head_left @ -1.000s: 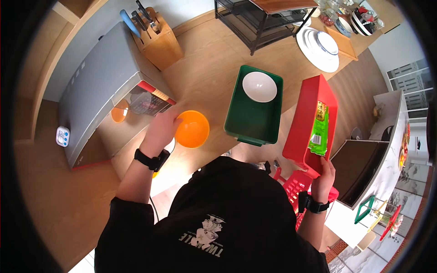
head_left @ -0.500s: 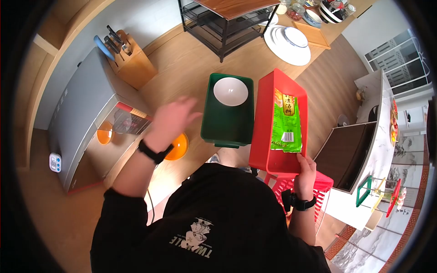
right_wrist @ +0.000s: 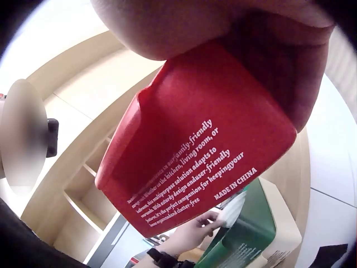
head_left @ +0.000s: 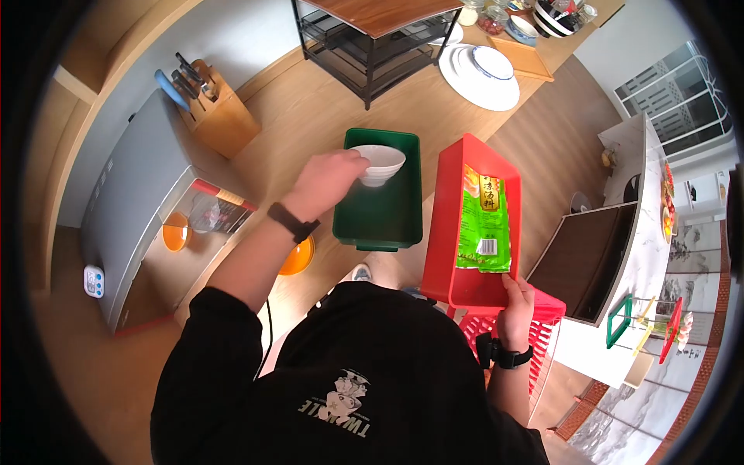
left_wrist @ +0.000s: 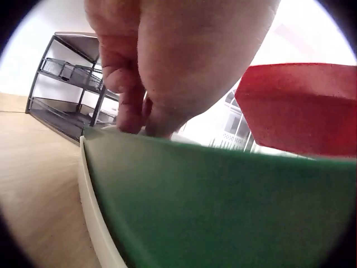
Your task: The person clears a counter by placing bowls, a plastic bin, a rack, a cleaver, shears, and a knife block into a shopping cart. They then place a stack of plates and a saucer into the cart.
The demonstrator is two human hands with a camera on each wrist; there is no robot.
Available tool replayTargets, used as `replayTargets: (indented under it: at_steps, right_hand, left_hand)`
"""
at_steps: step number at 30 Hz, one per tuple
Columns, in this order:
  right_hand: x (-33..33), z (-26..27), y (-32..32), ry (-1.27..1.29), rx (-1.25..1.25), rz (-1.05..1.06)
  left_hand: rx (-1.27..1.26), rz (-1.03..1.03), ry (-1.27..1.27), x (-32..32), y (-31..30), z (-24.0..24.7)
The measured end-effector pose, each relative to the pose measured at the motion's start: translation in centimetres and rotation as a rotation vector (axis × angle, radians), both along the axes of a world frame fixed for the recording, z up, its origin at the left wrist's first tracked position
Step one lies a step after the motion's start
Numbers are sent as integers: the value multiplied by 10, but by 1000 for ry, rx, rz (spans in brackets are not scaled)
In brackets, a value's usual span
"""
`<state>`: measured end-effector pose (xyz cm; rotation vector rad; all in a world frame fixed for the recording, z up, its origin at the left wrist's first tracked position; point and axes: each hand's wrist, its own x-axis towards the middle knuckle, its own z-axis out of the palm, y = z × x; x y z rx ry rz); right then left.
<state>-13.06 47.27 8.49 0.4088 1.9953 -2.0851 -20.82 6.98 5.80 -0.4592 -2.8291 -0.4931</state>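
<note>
In the head view my left hand [head_left: 328, 181] pinches the near-left rim of a white bowl [head_left: 384, 160]. The bowl is tilted over the far end of a green bin [head_left: 378, 225] on the counter. In the left wrist view the fingertips reach down behind the bin's green wall [left_wrist: 223, 201]. My right hand [head_left: 515, 310] grips the near end of a red bin [head_left: 443, 217], held up beside the green one. A green food packet [head_left: 485, 225] with Chinese print lies inside the red bin. Printed text covers the red bin's end [right_wrist: 195, 145] in the right wrist view.
An orange bowl [head_left: 297, 257] sits under my left forearm, partly hidden. To the left stands a grey microwave [head_left: 139, 194] with another orange bowl inside, and a knife block [head_left: 221, 116] behind. A black rack [head_left: 370, 70] and stacked white plates [head_left: 479, 77] stand farther back.
My left hand has left the orange bowl, crossed to the green bin and taken hold of the white bowl, tilting it. The red bin has shifted left in view with my right hand.
</note>
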Motion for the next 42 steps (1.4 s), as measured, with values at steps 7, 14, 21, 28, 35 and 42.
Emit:
replayTargets:
  at_steps: [7, 14, 21, 28, 35, 42]
  right_hand:
    - [-17, 6, 3, 47, 17, 62]
    - [-38, -2, 18, 66, -53, 110]
    - [-45, -3, 17, 67, -9, 106]
    - [-38, 4, 35, 35, -85, 113]
    - [-26, -2, 21, 114, 56, 106]
    - [-7, 4, -2, 143, 252, 80]
  left_hand:
    - [232, 213, 85, 116, -43, 79]
    - [34, 407, -41, 253, -50, 63]
    - [-134, 453, -103, 309, -27, 7]
    - [-169, 613, -305, 319, -5, -4]
    - [133, 742, -238, 246, 0, 48]
    - [102, 502, -118, 121, 20, 21]
